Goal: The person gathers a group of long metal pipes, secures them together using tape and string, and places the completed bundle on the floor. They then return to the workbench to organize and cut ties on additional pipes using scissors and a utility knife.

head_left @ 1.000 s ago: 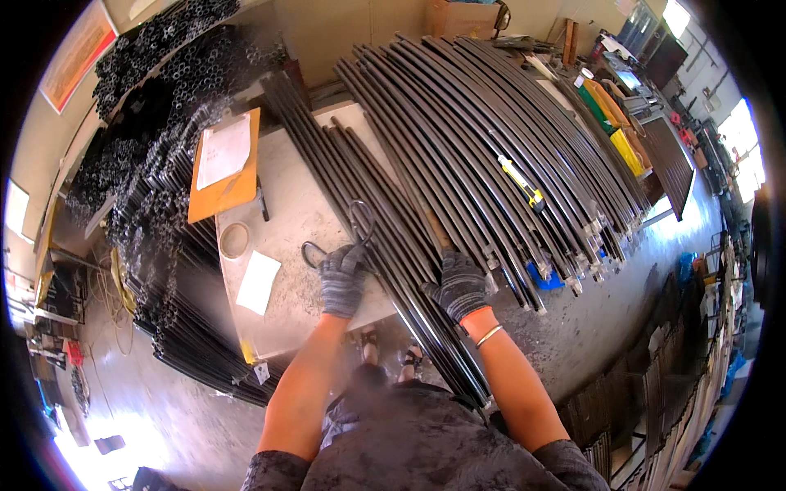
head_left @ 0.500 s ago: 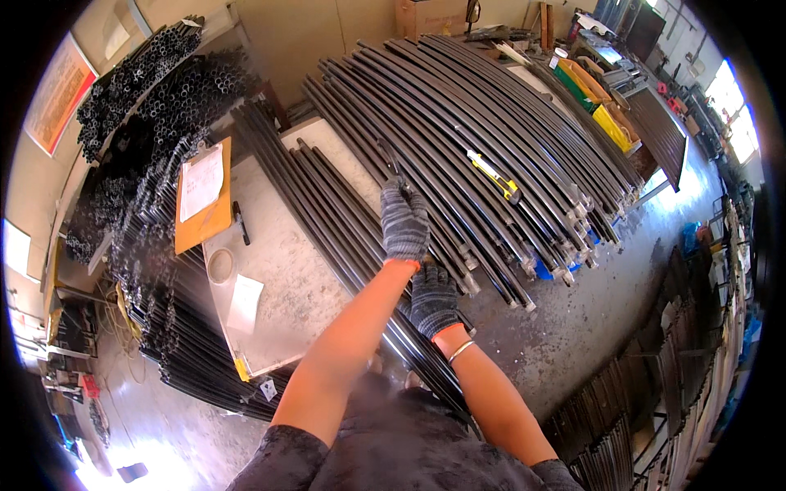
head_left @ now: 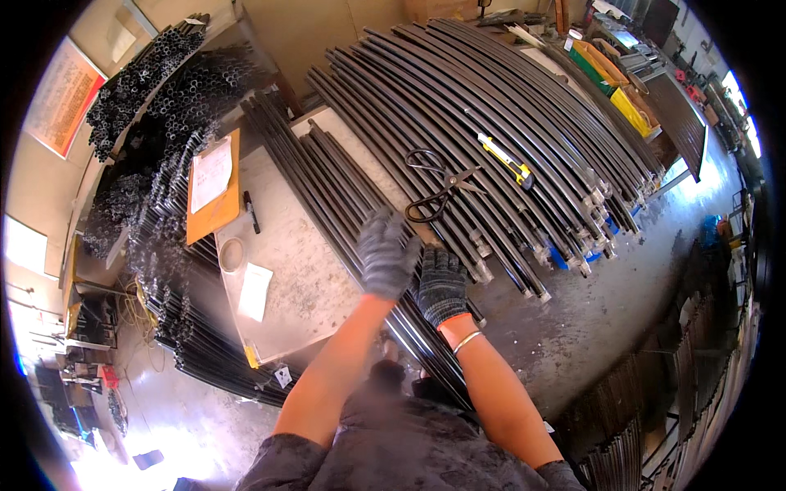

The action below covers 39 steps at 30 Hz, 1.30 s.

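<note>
Head view: right hand [head_left: 442, 286] and blurred left hand [head_left: 387, 254] partly hide tubes [head_left: 422, 348]; cannot tell either grip's state.

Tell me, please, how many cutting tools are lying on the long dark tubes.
2: black-handled scissors lie toward the left of the spread tubes, and a yellow-and-white utility knife lies farther right. Others could be hidden among the tubes.
</note>
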{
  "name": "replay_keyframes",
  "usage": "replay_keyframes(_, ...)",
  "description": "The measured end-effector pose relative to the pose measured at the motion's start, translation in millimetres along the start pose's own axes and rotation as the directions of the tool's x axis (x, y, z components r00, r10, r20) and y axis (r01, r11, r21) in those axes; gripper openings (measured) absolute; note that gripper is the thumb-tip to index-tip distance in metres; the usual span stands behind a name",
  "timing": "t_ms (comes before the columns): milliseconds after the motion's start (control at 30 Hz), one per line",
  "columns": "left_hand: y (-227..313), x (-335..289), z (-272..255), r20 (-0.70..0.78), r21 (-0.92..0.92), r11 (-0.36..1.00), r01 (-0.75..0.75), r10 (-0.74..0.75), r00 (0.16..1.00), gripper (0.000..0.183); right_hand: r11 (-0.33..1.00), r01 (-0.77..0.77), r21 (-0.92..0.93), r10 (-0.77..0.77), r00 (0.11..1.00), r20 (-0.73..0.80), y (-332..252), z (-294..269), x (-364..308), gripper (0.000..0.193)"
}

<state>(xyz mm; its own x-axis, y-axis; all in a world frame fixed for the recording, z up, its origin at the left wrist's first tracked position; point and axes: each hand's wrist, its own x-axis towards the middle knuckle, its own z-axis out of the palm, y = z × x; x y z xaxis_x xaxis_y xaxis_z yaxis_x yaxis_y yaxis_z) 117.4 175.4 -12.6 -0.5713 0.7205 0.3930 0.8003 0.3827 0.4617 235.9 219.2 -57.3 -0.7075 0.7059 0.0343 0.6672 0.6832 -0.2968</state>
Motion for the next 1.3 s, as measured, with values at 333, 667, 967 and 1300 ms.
replay_keyframes(333,-85,-83,-27,0.149,0.208,0.978,-0.022,-0.009,0.989,0.07,0.997,0.023,-0.076,-0.018,0.998,0.063,-18,-14,-4,0.081)
replay_keyframes(667,-110,-86,-17,0.03,0.101,0.989,-0.11,0.108,0.994,0.061,0.918,0.106,0.382,0.02,0.95,-0.311,51,-65,-49,0.039)
replay_keyframes(967,-117,-91,-16,0.042,0.094,0.991,-0.091,0.087,0.995,0.056,0.051,-0.029,0.998,0.798,0.602,-0.023,100,-16,-386,0.021)
replay_keyframes(1300,-116,-92,-13,0.147,0.197,0.976,0.094,-0.125,0.981,0.064,-0.079,-0.323,0.943,0.504,0.803,0.318,-31,11,-377,0.03)
